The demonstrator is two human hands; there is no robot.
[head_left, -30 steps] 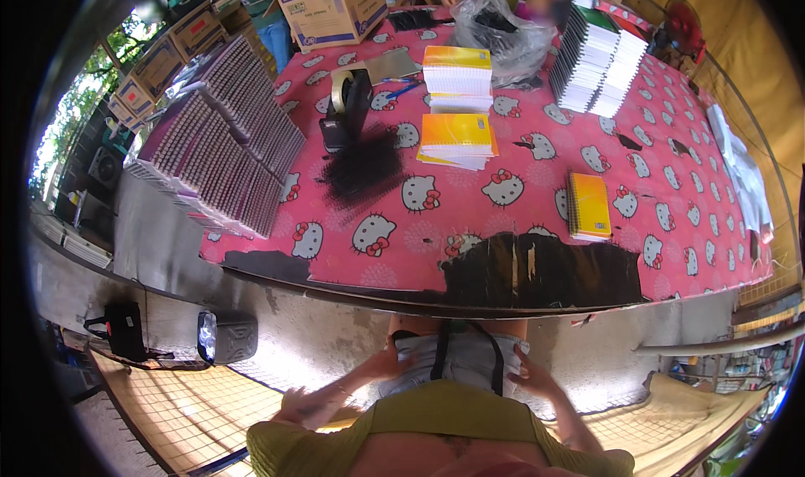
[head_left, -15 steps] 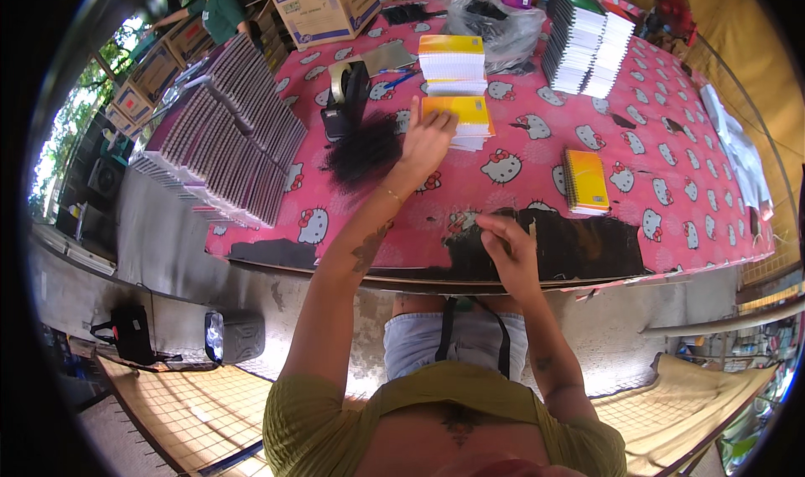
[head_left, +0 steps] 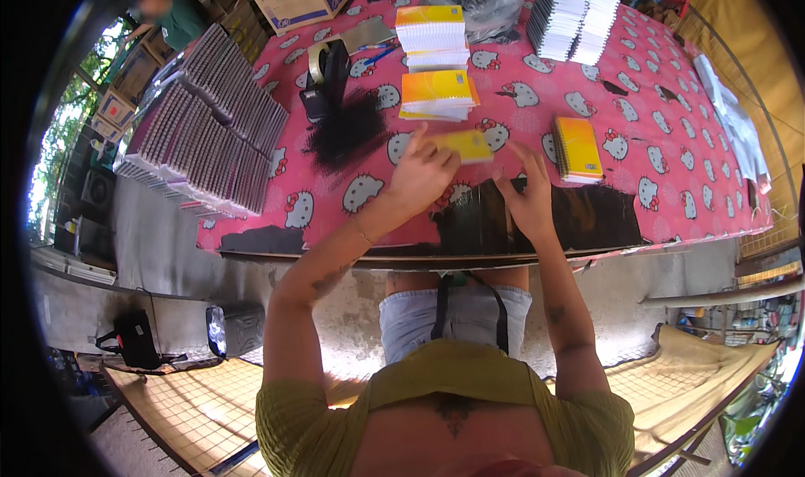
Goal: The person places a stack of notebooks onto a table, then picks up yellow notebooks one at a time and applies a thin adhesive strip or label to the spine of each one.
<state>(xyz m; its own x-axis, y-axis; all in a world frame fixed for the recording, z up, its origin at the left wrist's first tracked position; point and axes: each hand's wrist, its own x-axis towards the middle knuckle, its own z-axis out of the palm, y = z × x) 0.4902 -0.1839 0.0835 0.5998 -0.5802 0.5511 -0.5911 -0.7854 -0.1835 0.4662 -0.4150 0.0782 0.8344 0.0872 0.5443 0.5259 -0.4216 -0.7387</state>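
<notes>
While left fingers [head_left: 436, 153] hold a yellow notebook [head_left: 475, 146], right fingers [head_left: 534, 169] wide, just off its right end

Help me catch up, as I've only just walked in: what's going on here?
A person stands at a pink-covered table, the left hand holding a thin yellow booklet, blurred. The right hand is open close by, apparently holding nothing. Beyond the booklet sit loose-leaved yellow stacks; to the right lie yellow coil-bound notebooks. A black heap, seemingly binding coils, lies to the left.
</notes>
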